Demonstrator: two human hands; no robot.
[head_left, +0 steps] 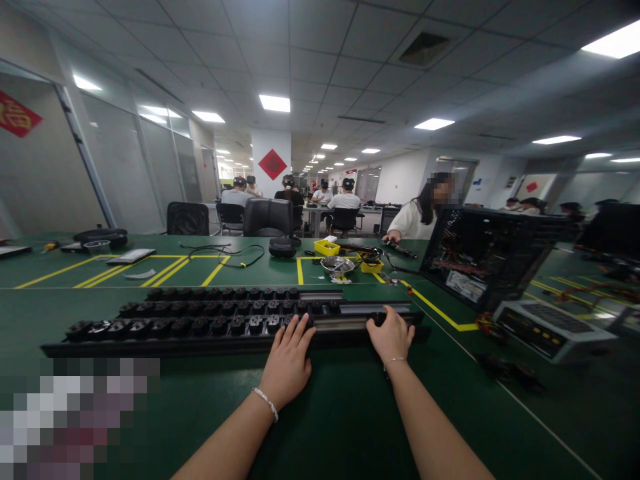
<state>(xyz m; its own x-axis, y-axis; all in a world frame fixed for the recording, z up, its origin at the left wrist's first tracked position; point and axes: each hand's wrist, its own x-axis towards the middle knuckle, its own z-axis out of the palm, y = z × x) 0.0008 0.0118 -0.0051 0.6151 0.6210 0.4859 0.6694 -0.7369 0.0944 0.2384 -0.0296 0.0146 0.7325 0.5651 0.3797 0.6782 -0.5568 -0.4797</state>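
Ceiling lights (pixel 275 103) shine over a wide office in the head view, where several people sit farther back and a red diamond sign (pixel 273 164) hangs on a white pillar. Green table (pixel 345 413) surface fills the foreground, marked off with yellow tape (pixel 440 311). Across its middle lies a long black rack (pixel 200 348), with dark round parts (pixel 140 329) lined up in three rows along its left and central stretch; toward the right, a bare channel (pixel 343 322) shows between the person's hands.

The left hand (pixel 289 360) lies palm down at the right end of the nearest row, its fingers stretched forward and close together over the parts; whether it grips one cannot be told. The right hand (pixel 391 337) is narrowed around a small dark piece (pixel 377 319) at the rack's right portion, thumb and fingers curled about it.

Beyond the rack sit a metal bowl (pixel 338 267) and a yellow tray (pixel 326 248). To the right stand an open computer case (pixel 500 240) and, nearer, a power supply (pixel 545 333). A co-worker (pixel 415 217) in a white top reaches toward the table's far side.
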